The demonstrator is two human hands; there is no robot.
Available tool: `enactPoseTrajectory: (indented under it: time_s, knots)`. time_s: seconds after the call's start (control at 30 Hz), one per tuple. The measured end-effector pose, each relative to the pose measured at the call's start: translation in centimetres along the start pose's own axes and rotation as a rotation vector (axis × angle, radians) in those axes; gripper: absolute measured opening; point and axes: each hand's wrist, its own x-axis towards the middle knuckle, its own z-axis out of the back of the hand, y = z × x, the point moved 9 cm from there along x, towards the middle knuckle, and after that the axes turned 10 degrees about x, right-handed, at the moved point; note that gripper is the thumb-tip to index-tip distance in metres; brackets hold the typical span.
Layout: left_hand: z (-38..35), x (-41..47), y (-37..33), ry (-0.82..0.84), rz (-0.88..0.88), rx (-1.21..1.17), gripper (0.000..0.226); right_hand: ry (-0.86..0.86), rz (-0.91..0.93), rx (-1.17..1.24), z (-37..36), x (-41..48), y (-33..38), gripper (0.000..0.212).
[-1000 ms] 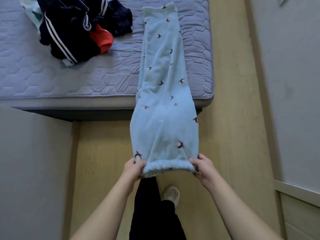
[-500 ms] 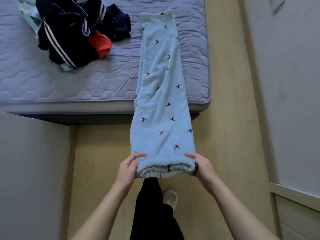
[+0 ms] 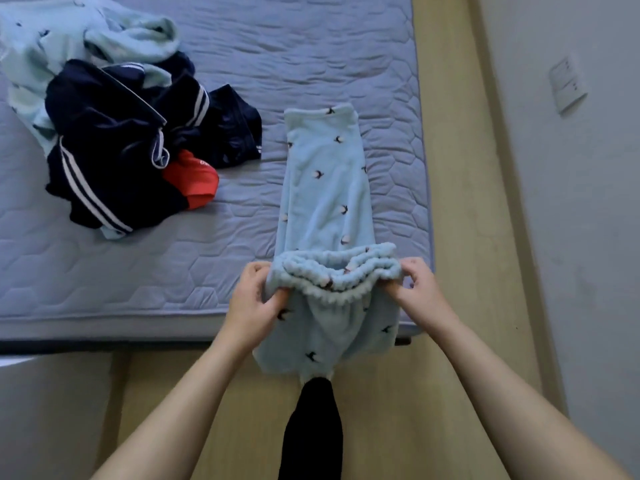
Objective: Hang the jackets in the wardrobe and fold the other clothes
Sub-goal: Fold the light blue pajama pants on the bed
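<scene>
Head view: at the mattress's (image 3: 104, 271) left, a heap holds a pale blue fleece top (image 3: 69, 32), a navy striped jacket (image 3: 114, 143) and a red garment (image 3: 194, 178). Left hand (image 3: 254, 299) pinches one waistband end of the bird-print fleece trousers (image 3: 325, 188), whose legs lie flat on the mattress's right side, seat sagging over the near edge. Right hand (image 3: 414, 289) pinches the other end.

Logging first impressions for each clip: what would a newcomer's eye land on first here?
The light-blue bird-print pants lie along the right side of the mattress, waistband gripped by the left hand and right hand at its near edge. Then the navy striped jacket, heaped among other clothes at upper left.
</scene>
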Motion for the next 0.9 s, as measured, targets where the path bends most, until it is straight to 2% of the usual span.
enactPoseTrajectory:
  time_s: [0.1,0.23,0.33,0.43,0.5,0.57,0.67,0.77,0.8,0.83,0.9]
  knots:
    - [1.3,11.4,-2.7,-0.026,-0.031,-0.055,0.019,-0.043,0.004,0.145,-0.3,10.1,4.3,0.013]
    - [3.4,25.9,-6.0,-0.145,-0.076,-0.003,0.017,-0.223,0.07,0.183,0.7,23.1,9.6,0.005]
    - [4.0,35.1,-6.1,-0.199,-0.01,-0.018,0.018,-0.31,0.087,0.179,1.6,31.4,12.4,0.03]
    - [1.9,40.4,-0.7,-0.14,0.25,-0.047,0.057,-0.308,-0.089,0.106,1.5,36.7,9.7,0.06]
    - [-0.5,39.7,4.5,-0.07,0.39,0.033,0.074,-0.274,-0.216,0.091,0.5,37.1,4.2,0.066]
    - [-3.4,36.5,9.5,0.035,0.479,0.055,0.075,-0.227,-0.322,0.092,-1.1,35.3,-2.4,0.061]
    - [-6.3,31.9,14.2,0.106,0.566,0.007,0.056,-0.132,-0.452,0.12,-3.2,32.0,-10.2,0.069]
    - [-7.4,30.0,15.4,0.107,0.541,-0.197,0.036,-0.108,-0.521,0.193,-3.9,30.0,-13.9,0.087]
    - [-7.8,29.2,15.3,0.146,0.535,-0.262,0.031,-0.109,-0.547,0.234,-4.1,29.1,-14.0,0.085]
    - [-8.2,28.4,15.2,0.195,0.529,-0.327,0.034,-0.091,-0.569,0.284,-4.5,28.3,-13.9,0.072]
    - [-8.8,26.1,15.6,0.315,0.553,-0.403,0.059,-0.014,-0.633,0.358,-5.0,26.1,-14.3,0.038]
